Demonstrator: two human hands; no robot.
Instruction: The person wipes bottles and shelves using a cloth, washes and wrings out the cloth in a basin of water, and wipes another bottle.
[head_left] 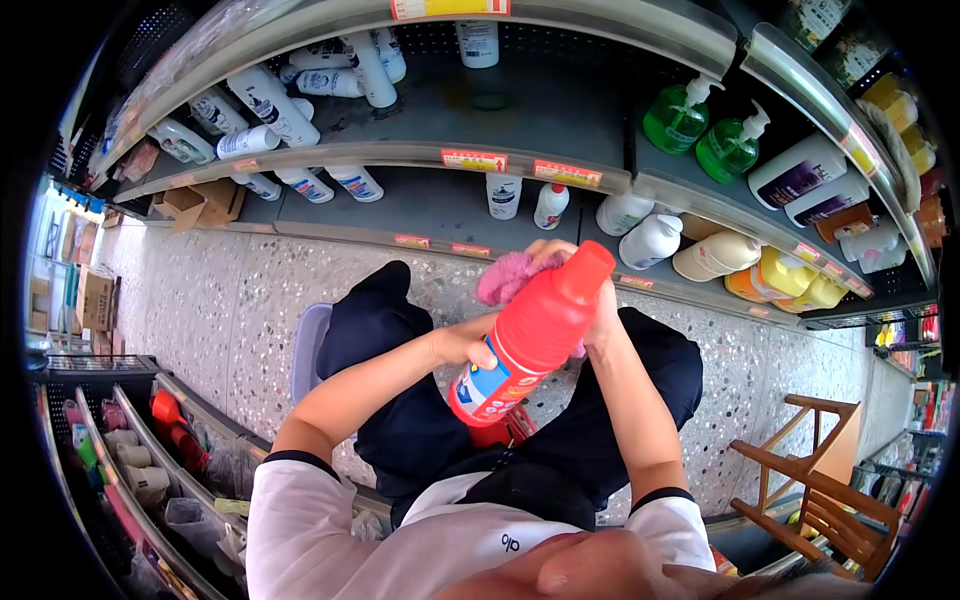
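A large red bottle (545, 325) with a red cap and a blue-and-white label is tilted in front of my lap, its cap end up and to the right. My left hand (465, 343) is closed round its left side, thumb on the label. Behind the upper part of the bottle, my right hand (603, 315) presses a pink cloth (510, 277) against it. Some right-hand fingers show above the cloth; the bottle hides the rest.
Shelves ahead carry white bottles (270, 105), green pump bottles (677, 117) and yellow jugs (785, 270). An open cardboard box (205, 203) sits on the lower left shelf. A wooden chair (815, 480) stands right on the speckled floor (220, 290); another shelf rack (150, 480) is behind left.
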